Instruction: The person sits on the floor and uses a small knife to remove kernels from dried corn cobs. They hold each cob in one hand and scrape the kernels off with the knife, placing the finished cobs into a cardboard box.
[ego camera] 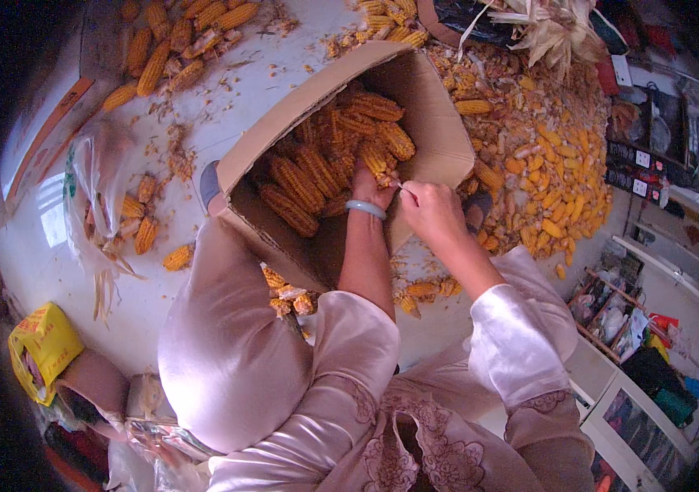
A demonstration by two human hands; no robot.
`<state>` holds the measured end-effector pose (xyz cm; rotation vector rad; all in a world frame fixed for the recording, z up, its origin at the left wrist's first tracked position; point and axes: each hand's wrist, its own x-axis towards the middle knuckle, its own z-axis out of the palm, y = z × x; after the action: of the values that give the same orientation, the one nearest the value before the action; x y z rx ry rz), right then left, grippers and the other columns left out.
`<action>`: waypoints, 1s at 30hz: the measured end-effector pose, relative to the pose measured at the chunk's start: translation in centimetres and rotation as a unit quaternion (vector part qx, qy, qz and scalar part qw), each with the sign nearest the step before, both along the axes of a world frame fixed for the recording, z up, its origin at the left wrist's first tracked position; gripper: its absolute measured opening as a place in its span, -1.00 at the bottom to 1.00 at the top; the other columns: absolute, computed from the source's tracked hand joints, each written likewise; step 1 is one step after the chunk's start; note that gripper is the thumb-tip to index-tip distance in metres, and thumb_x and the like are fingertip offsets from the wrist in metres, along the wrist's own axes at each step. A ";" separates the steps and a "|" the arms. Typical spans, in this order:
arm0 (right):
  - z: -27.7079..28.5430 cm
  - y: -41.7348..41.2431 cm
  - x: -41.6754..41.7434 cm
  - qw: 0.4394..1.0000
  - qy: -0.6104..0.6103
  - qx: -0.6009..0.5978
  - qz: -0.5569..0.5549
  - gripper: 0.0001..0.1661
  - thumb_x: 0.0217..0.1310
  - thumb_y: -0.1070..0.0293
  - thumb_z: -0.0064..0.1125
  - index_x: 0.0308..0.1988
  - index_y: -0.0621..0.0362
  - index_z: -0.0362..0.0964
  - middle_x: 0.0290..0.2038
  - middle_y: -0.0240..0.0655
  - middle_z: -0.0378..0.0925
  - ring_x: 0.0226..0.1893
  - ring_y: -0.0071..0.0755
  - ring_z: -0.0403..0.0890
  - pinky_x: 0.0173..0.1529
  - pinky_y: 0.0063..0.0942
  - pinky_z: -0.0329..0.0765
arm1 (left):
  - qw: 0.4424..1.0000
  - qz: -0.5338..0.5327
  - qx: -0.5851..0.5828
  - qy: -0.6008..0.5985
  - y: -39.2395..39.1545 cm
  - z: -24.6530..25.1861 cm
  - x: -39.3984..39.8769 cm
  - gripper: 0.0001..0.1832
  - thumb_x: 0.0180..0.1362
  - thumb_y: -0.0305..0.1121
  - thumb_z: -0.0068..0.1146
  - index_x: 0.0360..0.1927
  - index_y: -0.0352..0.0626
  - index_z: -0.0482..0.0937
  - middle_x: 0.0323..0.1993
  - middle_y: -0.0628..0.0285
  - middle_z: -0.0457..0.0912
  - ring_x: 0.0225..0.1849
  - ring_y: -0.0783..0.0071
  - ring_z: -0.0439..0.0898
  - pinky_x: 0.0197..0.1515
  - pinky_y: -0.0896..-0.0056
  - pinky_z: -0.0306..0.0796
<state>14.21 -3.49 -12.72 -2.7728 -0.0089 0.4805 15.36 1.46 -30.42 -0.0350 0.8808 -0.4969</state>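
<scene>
My left hand, with a pale bangle at its wrist, reaches into an open cardboard box and is closed around an ear of corn. The fingers lie mostly hidden behind this ear. At its stalk end, the fist of my right hand pinches a thin pale shred of husk between thumb and forefinger. Inside the box, several husked yellow ears are piled beneath and behind my left hand. The box stands tilted towards me, between my knees.
Loose kernels and bare-looking ears form a large heap on the right. More ears lie on the pale floor at the upper left. A clear plastic bag and yellow bag stand left; dry husks hang over the top right.
</scene>
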 end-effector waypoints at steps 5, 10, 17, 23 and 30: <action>-0.7 0.4 -0.2 0.999 0.012 -0.039 0.023 -0.79 0.11 0.29 0.01 -0.46 0.19 0.44 -0.50 0.02 0.50 -0.45 0.17 0.52 -0.36 -0.03 0.46 | 0.998 -0.023 0.032 -0.044 0.2 -0.6 0.1 -0.57 0.24 0.10 -0.27 -0.14 -0.02 0.38 -0.53 0.27 0.43 -0.67 0.47 0.37 -0.72 0.51 0.23; -0.8 2.0 0.6 0.997 0.027 -0.067 0.018 -0.78 0.12 0.31 -0.03 -0.48 0.20 0.44 -0.50 0.02 0.51 -0.45 0.18 0.53 -0.35 -0.02 0.48 | 0.999 0.014 0.022 -0.042 0.2 -2.1 -0.3 -0.64 0.26 -0.04 -0.26 -0.13 -0.08 0.41 -0.41 0.25 0.49 -0.50 0.43 0.46 -0.55 0.45 0.37; -4.3 1.0 1.1 0.997 -0.005 -0.068 0.024 -0.78 0.08 0.37 -0.05 -0.52 0.24 0.44 -0.50 0.04 0.51 -0.46 0.15 0.54 -0.33 -0.02 0.49 | 0.994 0.007 0.100 -0.037 -0.8 -1.1 0.4 -0.65 0.28 -0.05 -0.24 -0.13 -0.10 0.41 -0.39 0.29 0.50 -0.48 0.43 0.49 -0.50 0.44 0.44; -4.6 1.8 2.1 0.998 0.012 -0.053 0.039 -0.78 0.06 0.37 -0.05 -0.51 0.25 0.46 -0.50 0.03 0.52 -0.46 0.16 0.55 -0.34 -0.02 0.49 | 0.993 0.029 0.091 -0.068 0.2 -1.4 -0.1 -0.58 0.28 -0.03 -0.22 -0.03 -0.12 0.43 -0.14 0.24 0.55 -0.19 0.35 0.53 -0.16 0.34 0.46; -4.3 3.3 4.5 0.993 0.047 -0.104 0.041 -0.83 -0.01 0.38 0.02 -0.49 0.22 0.51 -0.48 0.02 0.55 -0.42 0.11 0.59 -0.29 -0.05 0.53 | 0.990 0.069 0.039 -0.118 -0.2 -2.3 0.3 -0.49 0.29 0.03 -0.33 0.04 -0.13 0.40 -0.05 0.22 0.52 -0.06 0.30 0.49 0.01 0.28 0.39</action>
<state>18.70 -0.17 -17.00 -2.9593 -0.0536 0.6679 15.61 1.24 -32.74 0.0351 0.6599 -0.3294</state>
